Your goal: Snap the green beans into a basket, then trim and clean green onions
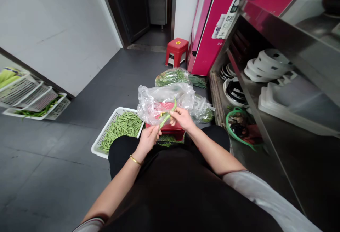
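A long green bean [166, 118] is stretched between my two hands above my lap. My left hand [149, 136] pinches its lower end; a gold bracelet circles that wrist. Higher up the bean, my right hand [182, 118] grips it between thumb and fingers, and the bean's tip sticks out past them. Behind the hands a clear plastic bag [148, 99] lies open over a red stool [170, 128]. To the left of my knee, a white basket [96, 146] holds many short green bean pieces [120, 129].
Bagged green vegetables [172, 76] lie on the floor beyond the stool. Another red stool [177, 50] stands near a pink fridge [228, 16]. A metal shelf [268, 110] with white dishes is close on my right. Stacked white baskets [32, 90] stand at the left wall.
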Tool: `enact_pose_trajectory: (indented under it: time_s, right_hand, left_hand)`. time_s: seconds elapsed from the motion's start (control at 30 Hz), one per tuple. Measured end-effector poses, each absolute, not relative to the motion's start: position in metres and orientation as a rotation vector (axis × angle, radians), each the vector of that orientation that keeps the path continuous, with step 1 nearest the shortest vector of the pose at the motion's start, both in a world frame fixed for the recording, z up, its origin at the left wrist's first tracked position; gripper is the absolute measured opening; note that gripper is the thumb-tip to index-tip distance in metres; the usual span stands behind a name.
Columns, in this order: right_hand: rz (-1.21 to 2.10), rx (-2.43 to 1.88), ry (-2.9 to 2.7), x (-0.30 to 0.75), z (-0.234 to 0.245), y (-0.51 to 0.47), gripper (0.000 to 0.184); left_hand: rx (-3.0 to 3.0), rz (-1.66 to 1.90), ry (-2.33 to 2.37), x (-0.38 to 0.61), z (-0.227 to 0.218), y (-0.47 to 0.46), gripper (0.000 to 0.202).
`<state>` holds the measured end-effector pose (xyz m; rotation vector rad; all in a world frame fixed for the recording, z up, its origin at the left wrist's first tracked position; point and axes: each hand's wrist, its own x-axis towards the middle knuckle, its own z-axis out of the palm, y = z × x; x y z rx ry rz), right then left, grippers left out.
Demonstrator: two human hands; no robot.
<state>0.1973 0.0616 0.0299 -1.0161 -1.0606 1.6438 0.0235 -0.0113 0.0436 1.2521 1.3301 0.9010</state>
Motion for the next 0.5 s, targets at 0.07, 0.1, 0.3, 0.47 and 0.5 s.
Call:
enact_pose_trajectory:
  time_s: [0.07, 0.1, 0.3, 0.47, 0.5]
  right_hand:
    - [1.864, -0.945, -0.848, 0.193, 0.024, 0.058, 0.029]
    - [1.949, -0.905, -0.735, 0.189, 0.021, 0.055, 0.028]
    - [1.953, -0.911, -0.803, 0.173, 0.015, 0.04, 0.03]
    - [1.333, -1.208, -1.706, 0.173, 0.017, 0.037, 0.02]
    - [1.142, -1.234, -1.89, 0.176, 0.018, 0.038, 0.016]
  left_hand:
    - [1.451, 0.941, 1.266, 0.022, 0.055, -0.016, 0.036]
    - [1.479, 0.999, 1.23, 0.021, 0.06, -0.017, 0.036]
    - [0.828, 1.275, 1.222, 0.011, 0.065, 0.012, 0.037]
    - [0.773, 0.845, 1.129, 0.021, 0.036, 0.018, 0.043]
    - [0.804, 0.824, 1.155, 0.022, 0.031, 0.016, 0.043]
